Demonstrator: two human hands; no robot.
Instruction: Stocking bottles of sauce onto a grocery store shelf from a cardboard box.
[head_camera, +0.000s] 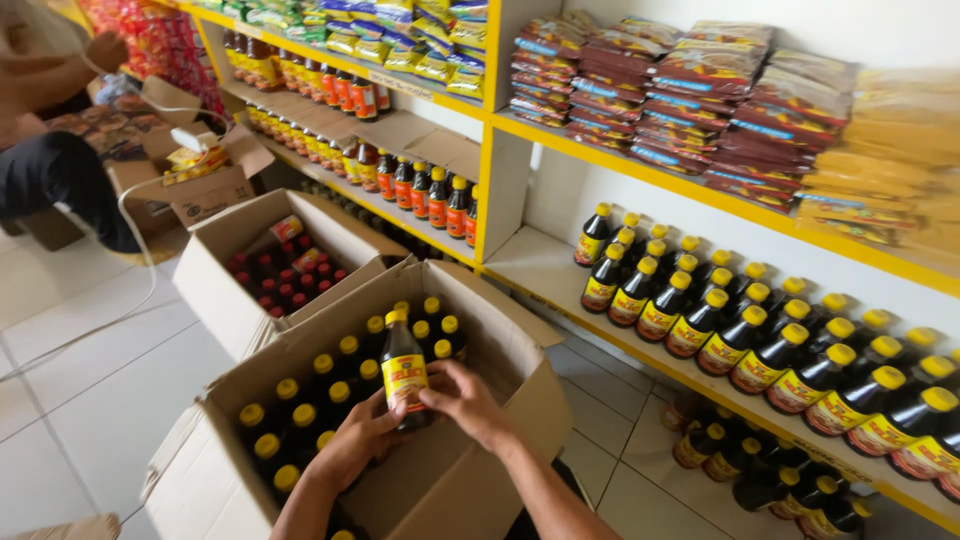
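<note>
Two yellow shelves run along the wall, the lower one lined with dark yellow-capped bottles. Below, on the tiled floor, an open carton holds more of them. Both hands grip one bottle lifted just above the carton: the left hand cups its base, the right hand wraps its labelled side.

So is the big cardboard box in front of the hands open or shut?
Open. The cardboard box has its flaps folded outward, and yellow-capped dark bottles show inside it. Both hands, left hand and right hand, hold one bottle above it.
</note>
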